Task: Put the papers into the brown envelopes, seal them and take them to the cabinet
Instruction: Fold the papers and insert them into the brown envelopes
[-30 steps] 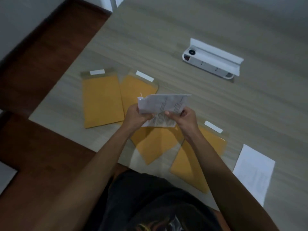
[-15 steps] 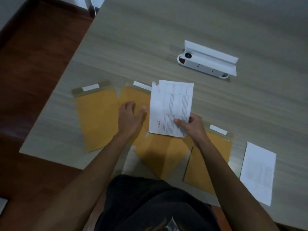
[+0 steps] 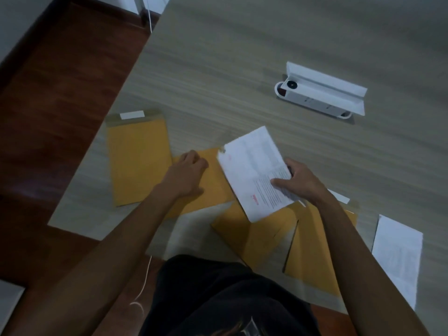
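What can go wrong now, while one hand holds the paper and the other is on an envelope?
The right hand pinches the folded paper at one edge only, so it may slip or unfold. The left hand rests on an envelope overlapping others; pulling it may drag a neighbouring envelope toward the table edge.

The right hand [image 3: 301,181] pinches a printed paper [image 3: 257,170] above the brown envelopes [image 3: 139,158] along the desk's [image 3: 242,57] near edge, while the left hand [image 3: 188,175] rests on one envelope [image 3: 213,180].

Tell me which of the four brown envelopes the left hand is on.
The second envelope from the left: the left hand rests on it. The far-left envelope lies untouched beside it; the other two lie nearer the person, under the right arm.
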The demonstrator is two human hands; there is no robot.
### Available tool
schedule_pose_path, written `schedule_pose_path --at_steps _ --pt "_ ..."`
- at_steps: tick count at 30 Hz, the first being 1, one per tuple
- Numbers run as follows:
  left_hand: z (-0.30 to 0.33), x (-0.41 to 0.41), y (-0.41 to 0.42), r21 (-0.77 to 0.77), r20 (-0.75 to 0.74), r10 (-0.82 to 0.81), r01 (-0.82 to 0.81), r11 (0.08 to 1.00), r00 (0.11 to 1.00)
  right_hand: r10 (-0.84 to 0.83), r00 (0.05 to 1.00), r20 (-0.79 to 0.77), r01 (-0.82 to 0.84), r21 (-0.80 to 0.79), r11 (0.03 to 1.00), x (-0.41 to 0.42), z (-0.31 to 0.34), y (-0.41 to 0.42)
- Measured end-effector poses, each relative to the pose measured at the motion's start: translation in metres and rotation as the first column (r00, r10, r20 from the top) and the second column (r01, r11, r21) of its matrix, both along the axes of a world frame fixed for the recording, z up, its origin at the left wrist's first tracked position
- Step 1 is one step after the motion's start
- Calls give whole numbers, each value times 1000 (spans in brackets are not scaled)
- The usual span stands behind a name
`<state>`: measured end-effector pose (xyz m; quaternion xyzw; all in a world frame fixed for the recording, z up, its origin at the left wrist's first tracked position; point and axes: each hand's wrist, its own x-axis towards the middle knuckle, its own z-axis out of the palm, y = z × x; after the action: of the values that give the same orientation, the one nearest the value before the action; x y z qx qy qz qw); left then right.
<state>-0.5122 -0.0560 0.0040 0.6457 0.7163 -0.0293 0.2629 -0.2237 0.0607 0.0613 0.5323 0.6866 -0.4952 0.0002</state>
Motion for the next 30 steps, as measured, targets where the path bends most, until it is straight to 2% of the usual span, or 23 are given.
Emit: schedule_pose_path --at_steps 2,5,9,11,13,16,18,19,20,22,23,27,30 --pt "-5 13 2 58 -47 22 -19 998 999 108 989 97 -116 75 990 -1 -5 3" --pt "-17 31 2 143 -102 95 -80 986 990 137 980 147 -152 97 984 2 -3 9" --pt "-26 46 4 174 -106 175 -155 972 979 92 993 73 -82 -130 988 11 8 14" --pt "-27 51 9 157 -65 223 -210 965 973 44 998 55 -33 -187 982 16 8 16" --pt "-26 54 14 220 5 235 -230 948 972 -32 999 -6 29 -218 975 19 9 15" --pt "-24 57 19 370 253 146 -235 899 956 -82 991 -109 54 -235 970 22 11 13" --pt "-16 61 25 330 448 199 -368 869 872 -71 988 -140 42 -201 979 23 15 12" --pt "-10 61 28 253 553 266 -464 849 790 -66 986 -151 40 -170 985 22 18 12" --pt "-3 61 32 126 667 342 -553 824 662 -63 984 -169 40 -137 990 22 22 13" --pt "9 55 40 -150 817 439 -596 789 375 -66 972 -225 50 -79 996 19 29 13" --pt "12 49 44 -211 842 448 -581 786 301 -86 960 -266 72 -62 995 18 32 13" --pt "20 30 48 -301 862 443 -454 839 247 -207 881 -425 187 -90 978 13 31 12" --pt "20 23 44 -372 865 449 -318 872 222 -214 860 -463 180 -117 977 9 27 7"
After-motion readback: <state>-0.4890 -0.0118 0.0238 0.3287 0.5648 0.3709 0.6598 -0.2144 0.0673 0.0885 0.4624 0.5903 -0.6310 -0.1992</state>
